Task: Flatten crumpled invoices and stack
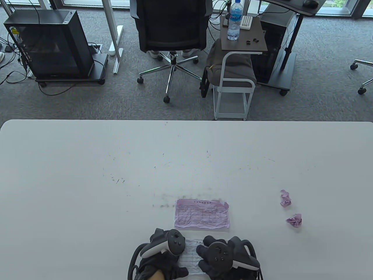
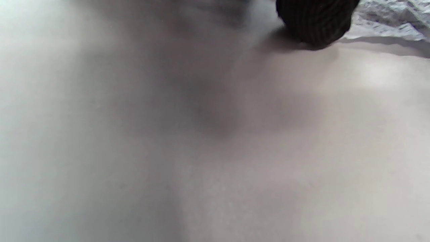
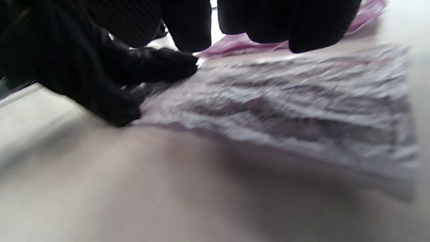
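A wrinkled white invoice (image 1: 191, 253) lies at the table's near edge, between and under my two hands. My left hand (image 1: 164, 250) rests on its left part and my right hand (image 1: 223, 256) on its right part, fingers laid out on the paper. In the right wrist view the white sheet (image 3: 285, 111) is creased, my left hand's fingers (image 3: 111, 80) press its edge, and my right fingers (image 3: 302, 20) hang just over it. A flattened pink invoice (image 1: 202, 213) lies just beyond. Two crumpled pink invoices (image 1: 286, 198) (image 1: 294, 220) sit to the right.
The white table (image 1: 87, 175) stretches wide to the left and far side, with small dark specks mid-table. The left wrist view shows blurred tabletop, one gloved fingertip (image 2: 315, 20) and a corner of the white sheet (image 2: 389, 16). Office chairs and carts stand on the floor beyond.
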A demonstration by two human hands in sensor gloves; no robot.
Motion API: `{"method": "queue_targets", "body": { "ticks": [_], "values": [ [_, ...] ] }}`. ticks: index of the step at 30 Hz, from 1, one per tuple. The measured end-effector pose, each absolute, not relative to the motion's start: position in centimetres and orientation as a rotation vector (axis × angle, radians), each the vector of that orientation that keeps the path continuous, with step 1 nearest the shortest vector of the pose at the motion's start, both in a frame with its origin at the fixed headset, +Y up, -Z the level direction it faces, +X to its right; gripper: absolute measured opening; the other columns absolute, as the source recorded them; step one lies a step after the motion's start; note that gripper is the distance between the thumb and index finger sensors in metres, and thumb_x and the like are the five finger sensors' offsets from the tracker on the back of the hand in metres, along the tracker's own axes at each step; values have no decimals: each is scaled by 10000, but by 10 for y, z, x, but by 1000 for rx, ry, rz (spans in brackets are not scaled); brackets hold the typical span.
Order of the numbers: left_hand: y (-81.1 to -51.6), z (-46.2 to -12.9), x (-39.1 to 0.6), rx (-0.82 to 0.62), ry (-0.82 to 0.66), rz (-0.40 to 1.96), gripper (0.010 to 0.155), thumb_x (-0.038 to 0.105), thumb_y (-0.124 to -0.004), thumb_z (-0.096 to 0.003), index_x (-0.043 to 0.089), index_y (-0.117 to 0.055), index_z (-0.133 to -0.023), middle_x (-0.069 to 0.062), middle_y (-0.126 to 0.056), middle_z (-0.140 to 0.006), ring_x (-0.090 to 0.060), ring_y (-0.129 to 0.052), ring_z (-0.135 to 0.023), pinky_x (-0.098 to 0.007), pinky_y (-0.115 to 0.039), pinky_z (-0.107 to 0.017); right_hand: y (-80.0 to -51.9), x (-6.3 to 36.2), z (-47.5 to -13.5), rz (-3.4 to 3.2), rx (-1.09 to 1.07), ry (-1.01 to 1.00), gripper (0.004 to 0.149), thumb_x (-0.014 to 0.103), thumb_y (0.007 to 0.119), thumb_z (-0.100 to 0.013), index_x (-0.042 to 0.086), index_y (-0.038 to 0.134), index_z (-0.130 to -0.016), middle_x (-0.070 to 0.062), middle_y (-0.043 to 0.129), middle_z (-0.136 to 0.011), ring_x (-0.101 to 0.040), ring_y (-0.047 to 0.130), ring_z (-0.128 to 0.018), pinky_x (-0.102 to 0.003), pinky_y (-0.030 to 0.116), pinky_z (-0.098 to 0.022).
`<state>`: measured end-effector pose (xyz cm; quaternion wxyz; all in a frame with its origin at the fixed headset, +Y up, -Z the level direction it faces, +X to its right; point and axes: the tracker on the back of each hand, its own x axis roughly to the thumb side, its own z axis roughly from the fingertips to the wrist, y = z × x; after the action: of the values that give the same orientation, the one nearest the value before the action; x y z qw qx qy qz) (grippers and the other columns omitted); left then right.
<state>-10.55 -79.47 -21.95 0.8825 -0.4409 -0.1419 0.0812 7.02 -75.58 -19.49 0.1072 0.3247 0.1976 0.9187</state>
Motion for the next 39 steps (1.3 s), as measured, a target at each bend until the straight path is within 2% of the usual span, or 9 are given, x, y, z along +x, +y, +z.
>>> {"method": "queue_targets", "body": {
  "ticks": [4, 7, 19, 25, 28, 31, 34, 36, 39],
  "values": [
    [-794, -220, -106, -919, -295, 169, 894, 499, -721, -552, 274, -5, -1037, -155, 217, -964, -600, 185, -841, -724, -130, -596, -770, 54, -187, 2695, 1115, 766, 510, 434, 676, -566, 188, 582, -1003, -208, 456, -1085, -450, 559, -879, -569, 647, -596],
    [-794, -220, -106, -919, -294, 168, 893, 500, -721, -551, 275, -7, -1036, -153, 216, -965, -599, 184, -843, -722, -130, -598, -769, 56, -189, 2696, 1076, 792, 493, 439, 671, -568, 191, 603, -990, -179, 478, -1068, -427, 534, -878, -562, 618, -600],
    [-794, -220, -105, -918, -295, 170, 892, 501, -721, -553, 274, -7, -1037, -154, 216, -965, -599, 184, -842, -722, -130, -597, -767, 89, -207, 2757, 526, 922, 362, 458, 694, -566, 186, 831, -763, -119, 812, -792, -364, 785, -667, -589, 710, -503],
    [-794, -220, -105, -918, -296, 170, 891, 500, -721, -552, 276, -8, -1037, -155, 217, -965, -600, 185, -840, -723, -130, -596, -770, 109, -213, 2797, 338, 954, 358, 479, 699, -563, 188, 880, -665, -103, 891, -662, -334, 859, -574, -578, 763, -453],
    [-794, -220, -105, -918, -297, 172, 893, 500, -722, -553, 274, -8, -1038, -156, 217, -965, -601, 185, -839, -724, -129, -595, -766, 119, -215, 2768, 305, 891, 376, 482, 700, -562, 173, 887, -663, -117, 915, -645, -326, 878, -549, -576, 788, -439],
    [-794, -219, -105, -917, -297, 172, 892, 498, -722, -552, 273, -9, -1039, -157, 216, -965, -601, 185, -840, -725, -129, -594, -756, 131, -216, 2753, 234, 617, 379, 480, 706, -554, 169, 886, -670, -127, 913, -653, -330, 880, -547, -578, 795, -428],
    [-794, -219, -105, -917, -297, 173, 891, 497, -722, -553, 274, -9, -1039, -157, 216, -964, -602, 185, -839, -725, -129, -594, -748, 134, -214, 2731, 265, 351, 398, 463, 708, -548, 150, 849, -749, -160, 861, -743, -365, 856, -594, -583, 798, -427],
    [-794, -219, -105, -917, -298, 173, 893, 498, -722, -553, 273, -7, -1039, -158, 217, -964, -602, 185, -839, -725, -128, -594, -746, 127, -212, 2696, 405, 269, 414, 432, 704, -549, 135, 784, -827, -190, 778, -830, -390, 825, -646, -581, 781, -456],
    [-795, -219, -105, -916, -298, 173, 891, 498, -722, -553, 274, -9, -1039, -157, 216, -965, -601, 185, -840, -725, -129, -594, -750, 107, -207, 2709, 608, 294, 424, 390, 701, -551, 133, 708, -888, -195, 677, -915, -397, 778, -711, -573, 753, -500]
  ]
}}
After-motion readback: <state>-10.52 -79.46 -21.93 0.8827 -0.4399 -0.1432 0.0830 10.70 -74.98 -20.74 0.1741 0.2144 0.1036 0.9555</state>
